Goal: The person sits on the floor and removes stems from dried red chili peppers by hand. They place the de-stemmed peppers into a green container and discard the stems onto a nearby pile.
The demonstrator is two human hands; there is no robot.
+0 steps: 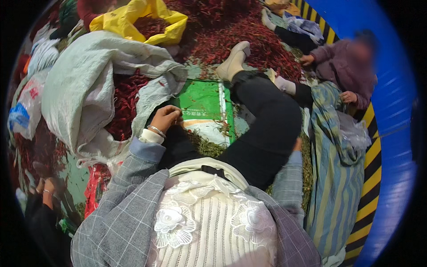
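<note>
My left hand [166, 117], with a bangle at the wrist, hangs over my left thigh with its fingers curled; whether something small is between them cannot be told. Just right of it lies a green and white printed sack [203, 100] with scattered red bits on it. Dried greenish stems [208, 147] lie between my legs. To the left, a white woven sack [83, 83] stands open around red chili peppers [125, 100]. Of my right hand [297, 145] only a small part shows beyond my right thigh; its fingers are hidden.
A large heap of red chilies [247, 43] lies ahead, beside a yellow sack [170, 20]. At right are a striped sack [337, 200], a seated person [347, 70] and a yellow-black striped edge [370, 187]. Another person's hand [49, 187] is at lower left.
</note>
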